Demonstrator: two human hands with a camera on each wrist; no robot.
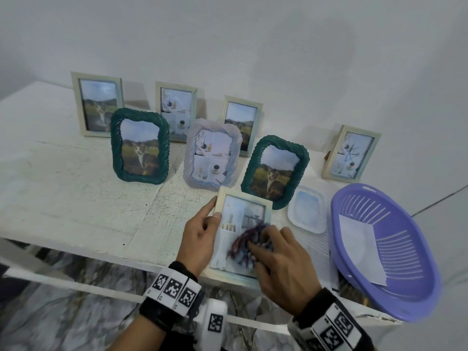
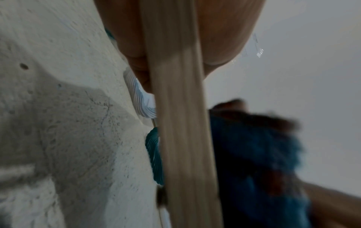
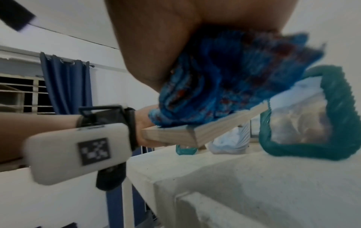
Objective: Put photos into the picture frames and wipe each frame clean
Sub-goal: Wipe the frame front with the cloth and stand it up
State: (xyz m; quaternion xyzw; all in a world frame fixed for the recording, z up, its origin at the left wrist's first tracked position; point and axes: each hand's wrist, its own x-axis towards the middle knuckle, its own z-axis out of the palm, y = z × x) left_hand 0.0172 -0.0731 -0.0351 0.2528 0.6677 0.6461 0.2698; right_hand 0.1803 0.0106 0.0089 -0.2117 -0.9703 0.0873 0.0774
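Wiping step — left hand (image 1: 200, 239) grips the frame (image 1: 229, 198), right hand (image 1: 283, 262) presses the cloth (image 1: 247, 243), seemingly bunched — next, remaining glass.

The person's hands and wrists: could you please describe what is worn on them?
Both hands, left hand and right hand, are bare and ungloved. Each wrist carries a black strap ringed with white blocks printed with black square-patterned markers, plus a white camera housing bearing another marker.
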